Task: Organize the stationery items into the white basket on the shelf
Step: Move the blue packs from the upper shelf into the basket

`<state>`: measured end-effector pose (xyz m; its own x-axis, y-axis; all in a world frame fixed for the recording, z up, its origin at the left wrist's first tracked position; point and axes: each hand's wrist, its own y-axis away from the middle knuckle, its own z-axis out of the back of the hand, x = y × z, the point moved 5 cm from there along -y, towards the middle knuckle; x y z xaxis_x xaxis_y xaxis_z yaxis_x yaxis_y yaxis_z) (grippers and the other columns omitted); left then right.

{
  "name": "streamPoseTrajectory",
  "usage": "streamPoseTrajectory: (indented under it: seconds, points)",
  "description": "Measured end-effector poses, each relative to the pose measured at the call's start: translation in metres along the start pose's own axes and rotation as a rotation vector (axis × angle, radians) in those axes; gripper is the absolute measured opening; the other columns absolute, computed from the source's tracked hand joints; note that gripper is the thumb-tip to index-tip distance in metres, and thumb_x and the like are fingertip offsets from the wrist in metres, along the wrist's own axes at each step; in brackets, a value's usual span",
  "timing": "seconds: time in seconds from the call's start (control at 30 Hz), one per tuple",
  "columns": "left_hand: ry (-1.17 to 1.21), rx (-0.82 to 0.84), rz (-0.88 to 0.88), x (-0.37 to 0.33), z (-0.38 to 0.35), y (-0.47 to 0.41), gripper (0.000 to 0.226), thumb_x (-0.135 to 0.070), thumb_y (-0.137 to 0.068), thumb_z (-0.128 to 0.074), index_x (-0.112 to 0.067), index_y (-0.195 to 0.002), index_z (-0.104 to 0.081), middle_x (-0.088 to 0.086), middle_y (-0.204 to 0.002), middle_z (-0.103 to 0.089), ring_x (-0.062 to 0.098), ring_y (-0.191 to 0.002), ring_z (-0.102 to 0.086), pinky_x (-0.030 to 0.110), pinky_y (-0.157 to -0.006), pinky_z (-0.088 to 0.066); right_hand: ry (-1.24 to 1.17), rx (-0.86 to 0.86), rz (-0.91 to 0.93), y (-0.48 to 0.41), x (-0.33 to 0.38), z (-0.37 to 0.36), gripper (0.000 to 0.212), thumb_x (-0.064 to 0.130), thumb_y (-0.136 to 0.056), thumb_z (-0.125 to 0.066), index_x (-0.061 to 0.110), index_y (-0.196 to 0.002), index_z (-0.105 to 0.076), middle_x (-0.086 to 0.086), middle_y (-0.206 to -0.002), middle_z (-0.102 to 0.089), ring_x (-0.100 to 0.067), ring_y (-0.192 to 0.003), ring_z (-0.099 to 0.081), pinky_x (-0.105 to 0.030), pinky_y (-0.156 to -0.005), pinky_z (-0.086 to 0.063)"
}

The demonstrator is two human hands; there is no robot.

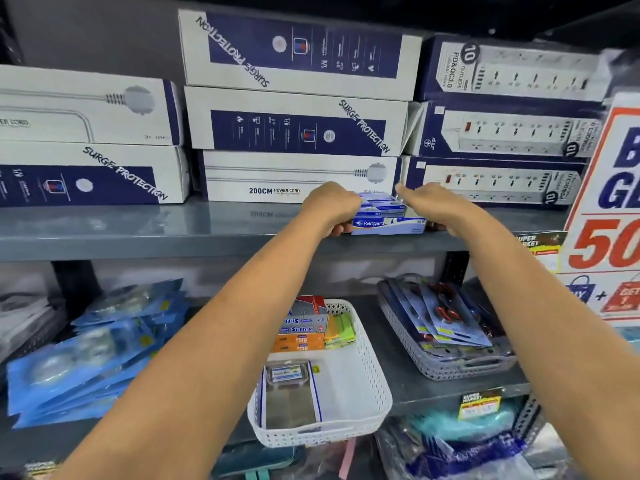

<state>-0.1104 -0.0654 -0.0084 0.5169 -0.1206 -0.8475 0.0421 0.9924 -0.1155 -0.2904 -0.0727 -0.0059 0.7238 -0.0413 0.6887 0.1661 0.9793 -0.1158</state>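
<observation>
A stack of small blue and white Kangaro boxes [386, 221] sits on the upper grey shelf [173, 230]. My left hand [330, 207] curls around the stack's left end and my right hand [434, 206] closes on its right end. The stack still rests on the shelf. Below, on the lower shelf, stands the white basket [363, 375]. At its back lie orange, blue and green stationery packs [311, 332], and a blister pack [289, 393] lies flat in its front left.
Large surge-protector boxes [298, 129] are stacked right behind the Kangaro boxes. A grey basket of scissors packs [446, 327] stands right of the white basket. Blue blister packs [90, 348] pile at the lower left. A sale poster [609, 209] hangs at the right.
</observation>
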Motion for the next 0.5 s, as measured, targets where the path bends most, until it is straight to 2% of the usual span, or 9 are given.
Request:
streamPoseTrajectory:
  seconds: [0.03,0.1,0.17,0.23,0.3,0.37,0.5]
  points:
    - [-0.018,0.009,0.001,0.000,-0.001,-0.001,0.019,-0.012,-0.083,-0.040,-0.009,-0.084,-0.059,0.006,-0.066,-0.063,0.016,-0.049,-0.054,0.014,-0.036,-0.031,0.019,0.009,0.021,-0.003,0.002,-0.002,0.068,0.057,-0.091,-0.042,-0.001,-0.124,-0.054,-0.015,-0.133,-0.054,-0.032,-0.124,-0.049,-0.043,-0.094,-0.038]
    - [-0.017,0.000,0.000,-0.001,-0.003,-0.001,0.021,-0.010,-0.085,-0.039,-0.006,-0.085,-0.059,0.008,-0.064,-0.061,0.017,-0.048,-0.051,0.014,-0.036,-0.032,0.032,-0.021,0.049,-0.004,0.004,-0.005,0.063,0.054,-0.090,-0.048,-0.005,-0.108,-0.060,-0.021,-0.111,-0.063,-0.033,-0.109,-0.056,-0.048,-0.099,-0.040]
    - [0.000,-0.034,-0.008,0.000,-0.003,-0.002,0.019,-0.007,-0.085,-0.040,-0.005,-0.079,-0.057,0.009,-0.061,-0.058,0.016,-0.042,-0.048,0.014,-0.033,-0.032,0.002,-0.056,0.041,-0.004,0.003,-0.006,0.061,0.049,-0.089,-0.052,-0.007,-0.110,-0.061,-0.020,-0.109,-0.064,-0.035,-0.106,-0.058,-0.046,-0.098,-0.042]
    - [0.020,-0.087,-0.004,0.000,-0.002,-0.001,0.019,-0.006,-0.085,-0.041,-0.007,-0.070,-0.052,0.008,-0.060,-0.056,0.015,-0.036,-0.047,0.014,-0.030,-0.033,-0.008,-0.057,0.039,0.001,0.005,-0.006,0.046,0.044,-0.088,-0.055,-0.001,-0.090,-0.063,-0.015,-0.086,-0.062,-0.032,-0.090,-0.057,-0.040,-0.083,-0.045]
    - [0.017,-0.136,0.008,0.002,-0.001,0.000,0.020,-0.007,-0.086,-0.044,-0.008,-0.066,-0.050,0.008,-0.059,-0.054,0.016,-0.035,-0.046,0.014,-0.030,-0.032,-0.011,-0.057,0.038,0.006,0.010,-0.006,0.033,0.037,-0.087,-0.056,0.009,-0.069,-0.052,-0.007,-0.068,-0.048,-0.026,-0.073,-0.046,-0.035,-0.064,-0.038]
    - [0.016,-0.158,0.019,0.004,0.002,0.001,0.022,-0.008,-0.086,-0.046,-0.006,-0.064,-0.050,0.009,-0.053,-0.053,0.016,-0.035,-0.044,0.013,-0.030,-0.030,-0.025,-0.073,0.028,0.011,0.014,-0.004,0.032,0.031,-0.086,-0.058,0.014,-0.063,-0.043,-0.006,-0.064,-0.044,-0.023,-0.065,-0.041,-0.032,-0.058,-0.030]
    - [0.087,-0.168,0.015,0.007,0.008,0.008,0.026,-0.010,-0.086,-0.051,-0.007,-0.060,-0.047,0.008,-0.049,-0.050,0.017,-0.039,-0.042,0.012,-0.033,-0.028,-0.059,-0.106,0.013,0.021,0.017,-0.002,0.034,0.026,-0.085,-0.059,0.015,-0.060,-0.038,-0.004,-0.061,-0.044,-0.019,-0.055,-0.039,-0.030,-0.052,-0.028]
